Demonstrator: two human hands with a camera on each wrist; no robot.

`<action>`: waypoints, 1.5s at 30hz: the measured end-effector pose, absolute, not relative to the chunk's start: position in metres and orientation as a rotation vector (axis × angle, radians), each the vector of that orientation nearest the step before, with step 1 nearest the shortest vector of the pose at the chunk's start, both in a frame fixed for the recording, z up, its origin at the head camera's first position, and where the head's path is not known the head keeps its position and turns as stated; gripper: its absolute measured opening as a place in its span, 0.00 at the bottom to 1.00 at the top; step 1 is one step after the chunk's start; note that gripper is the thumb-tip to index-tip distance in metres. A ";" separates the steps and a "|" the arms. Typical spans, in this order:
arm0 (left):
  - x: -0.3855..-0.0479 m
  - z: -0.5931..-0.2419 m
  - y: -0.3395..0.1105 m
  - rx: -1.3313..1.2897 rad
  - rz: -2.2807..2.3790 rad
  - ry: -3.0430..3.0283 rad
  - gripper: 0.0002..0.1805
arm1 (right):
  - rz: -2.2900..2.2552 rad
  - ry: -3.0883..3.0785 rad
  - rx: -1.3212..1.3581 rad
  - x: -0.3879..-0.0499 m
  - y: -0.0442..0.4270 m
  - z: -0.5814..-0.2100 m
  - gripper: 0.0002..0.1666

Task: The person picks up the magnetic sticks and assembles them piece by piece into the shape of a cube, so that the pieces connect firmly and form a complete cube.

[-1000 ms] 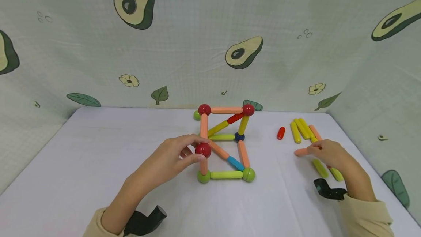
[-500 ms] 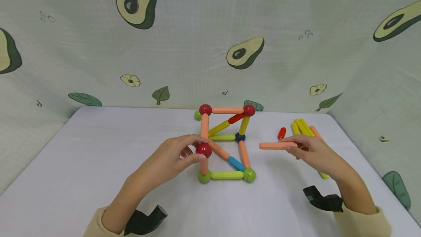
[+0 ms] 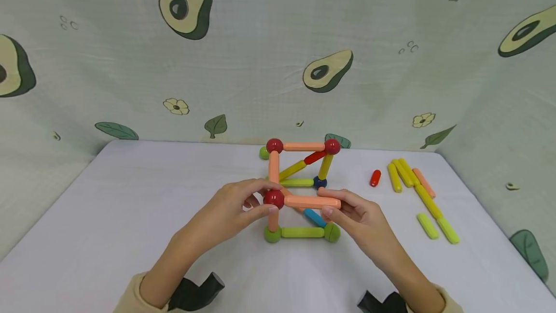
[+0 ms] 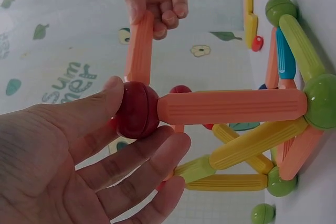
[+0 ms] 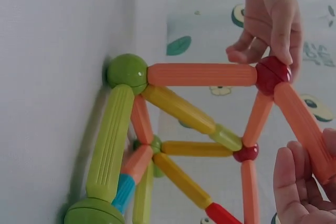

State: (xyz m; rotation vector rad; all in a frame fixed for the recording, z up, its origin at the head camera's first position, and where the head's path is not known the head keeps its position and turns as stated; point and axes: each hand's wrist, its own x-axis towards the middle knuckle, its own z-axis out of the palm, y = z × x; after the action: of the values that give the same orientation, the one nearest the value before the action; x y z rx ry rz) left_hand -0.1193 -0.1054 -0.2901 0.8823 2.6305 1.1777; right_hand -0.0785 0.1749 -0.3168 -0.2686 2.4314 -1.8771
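Note:
My left hand pinches a red ball between thumb and fingers at the near upper corner of a frame of magnetic sticks and balls. An upright orange stick joins this ball to a green ball on the table. My right hand pinches the outer end of another orange stick. That stick lies level, and its other end touches the red ball, as both wrist views show. Behind it, the blue stick and a dark blue ball are partly covered.
Loose yellow sticks, light green sticks and an orange stick lie on the white table at the right. A short red piece lies nearer the frame. A printed cloth stands behind the table.
My right hand has carried an orange stick left from the loose pile to the red ball, which its end now touches. My left hand has kept its hold on the ball.

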 end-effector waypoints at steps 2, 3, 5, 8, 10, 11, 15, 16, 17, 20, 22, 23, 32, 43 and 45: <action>-0.120 -0.290 -0.104 0.881 1.178 2.631 0.23 | -1.913 2.401 -0.241 -0.079 0.175 -0.318 0.24; -0.120 -0.290 -0.104 0.881 1.178 2.630 0.23 | -1.923 2.388 -0.231 -0.080 0.176 -0.318 0.23; -0.121 -0.291 -0.103 0.886 1.180 2.626 0.23 | -1.940 2.366 -0.218 -0.082 0.178 -0.319 0.23; -0.123 -0.292 -0.104 0.898 1.182 2.614 0.23 | -1.955 2.343 -0.205 -0.086 0.181 -0.321 0.22; -0.125 -0.293 -0.106 0.905 1.204 2.611 0.23 | -1.957 2.333 -0.194 -0.088 0.182 -0.323 0.22; -0.127 -0.293 -0.108 0.898 1.229 2.610 0.23 | -1.957 2.326 -0.187 -0.088 0.182 -0.323 0.22; -0.141 -0.298 -0.115 0.836 1.385 2.646 0.20 | -1.957 2.302 -0.175 -0.090 0.182 -0.323 0.23; -0.146 -0.301 -0.117 0.803 1.430 2.656 0.19 | -1.959 2.296 -0.179 -0.090 0.182 -0.323 0.23; -0.152 -0.304 -0.119 0.766 1.469 2.664 0.17 | -1.962 2.291 -0.183 -0.090 0.182 -0.323 0.23; -0.177 -0.316 -0.120 0.649 1.530 2.685 0.15 | -1.964 2.286 -0.191 -0.091 0.182 -0.322 0.23; -0.198 -0.326 -0.119 0.573 1.533 2.689 0.16 | -1.960 2.290 -0.187 -0.091 0.183 -0.322 0.23; -0.209 -0.330 -0.118 0.530 1.525 2.691 0.17 | -1.956 2.292 -0.180 -0.091 0.183 -0.322 0.23; -0.283 -0.370 -0.108 0.144 1.441 2.588 0.26 | -1.947 2.282 -0.171 -0.091 0.184 -0.323 0.25; -0.304 -0.388 -0.091 0.139 1.370 2.560 0.35 | -1.937 2.305 -0.199 -0.091 0.185 -0.323 0.25; -0.305 -0.386 -0.087 0.149 1.337 2.575 0.34 | -1.933 2.310 -0.208 -0.091 0.185 -0.324 0.25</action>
State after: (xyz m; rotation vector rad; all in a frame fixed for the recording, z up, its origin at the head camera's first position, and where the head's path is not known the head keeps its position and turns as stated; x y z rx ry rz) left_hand -0.3052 -0.0872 -0.3858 0.1491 2.5746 1.3374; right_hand -0.0913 0.1853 -0.3235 -0.2076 2.3101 -1.9330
